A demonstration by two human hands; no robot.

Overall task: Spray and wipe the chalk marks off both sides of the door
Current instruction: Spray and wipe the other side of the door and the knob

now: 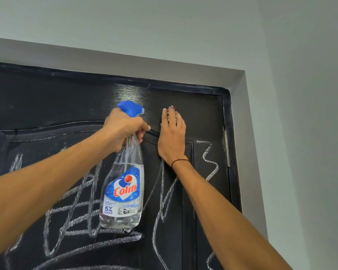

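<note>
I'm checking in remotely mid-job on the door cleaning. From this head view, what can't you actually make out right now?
- Cloth: none visible; the right hand lies flat on the door and covers whatever is under it.
- Spray bottle trigger: hidden by the left hand, so squeezing is unclear.
- Lower door and chalk marks: cut off by the bottom edge.
- Door's other side: out of view.
- Label small print: too small.

spray bottle label "Colin", "5X SHINE"
</note>
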